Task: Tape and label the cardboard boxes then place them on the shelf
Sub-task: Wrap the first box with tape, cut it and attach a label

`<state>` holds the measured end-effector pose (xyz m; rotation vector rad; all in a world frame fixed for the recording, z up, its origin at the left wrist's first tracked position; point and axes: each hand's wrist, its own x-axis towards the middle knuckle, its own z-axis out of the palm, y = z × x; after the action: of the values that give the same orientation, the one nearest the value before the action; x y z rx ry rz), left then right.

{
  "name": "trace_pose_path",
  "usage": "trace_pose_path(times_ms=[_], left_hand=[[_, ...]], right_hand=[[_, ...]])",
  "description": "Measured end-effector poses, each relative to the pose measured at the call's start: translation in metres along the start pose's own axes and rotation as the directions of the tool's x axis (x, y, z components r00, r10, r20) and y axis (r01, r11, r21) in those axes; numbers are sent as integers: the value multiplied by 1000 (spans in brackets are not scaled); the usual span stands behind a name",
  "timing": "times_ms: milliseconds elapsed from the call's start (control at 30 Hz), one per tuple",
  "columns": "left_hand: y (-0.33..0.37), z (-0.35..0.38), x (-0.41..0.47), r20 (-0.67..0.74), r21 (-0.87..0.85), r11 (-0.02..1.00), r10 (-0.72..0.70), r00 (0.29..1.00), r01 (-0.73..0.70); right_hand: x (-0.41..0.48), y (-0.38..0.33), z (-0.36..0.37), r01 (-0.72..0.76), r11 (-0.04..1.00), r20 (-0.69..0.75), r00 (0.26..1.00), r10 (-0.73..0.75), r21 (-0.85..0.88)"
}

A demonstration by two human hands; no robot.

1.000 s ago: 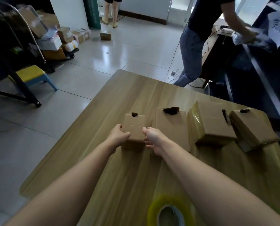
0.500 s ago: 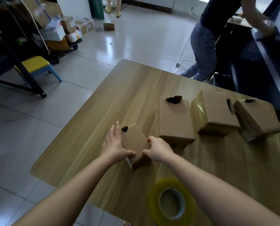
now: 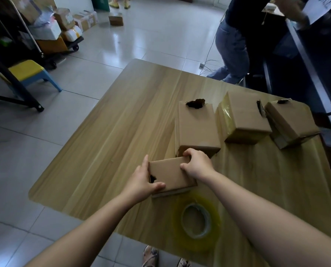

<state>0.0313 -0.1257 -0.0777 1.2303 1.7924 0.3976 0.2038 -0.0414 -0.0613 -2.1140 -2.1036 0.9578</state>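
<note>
The small cardboard box point(image 3: 170, 175) is held between both hands at a slant, down at the wooden table point(image 3: 122, 132); whether it rests there I cannot tell. The left hand point(image 3: 141, 182) grips its near-left end, thumb laid over the top beside a dark ragged hole, fingers along the side. The right hand point(image 3: 197, 166) clamps the far-right corner, fingers curled over the edge. Just beyond the right hand stands a larger box point(image 3: 196, 128), and two more boxes point(image 3: 243, 116) lie further to that hand's right. A tape roll point(image 3: 196, 220) lies flat just nearer than the hands.
</note>
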Motion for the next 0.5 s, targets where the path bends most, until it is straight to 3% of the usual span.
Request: trace_pose_path(times_ms=[167, 333, 500], left_hand=[[1, 14, -1, -127, -254, 967, -12, 992, -21], [8, 28, 6, -164, -296, 954, -11, 986, -39], [11, 31, 13, -169, -321, 947, -40, 985, -16]], right_hand=[[-8, 13, -11, -20, 999, -44, 999, 18, -40], [-11, 23, -19, -55, 998, -59, 997, 55, 6], [-26, 40, -13, -75, 984, 69, 995, 65, 160]])
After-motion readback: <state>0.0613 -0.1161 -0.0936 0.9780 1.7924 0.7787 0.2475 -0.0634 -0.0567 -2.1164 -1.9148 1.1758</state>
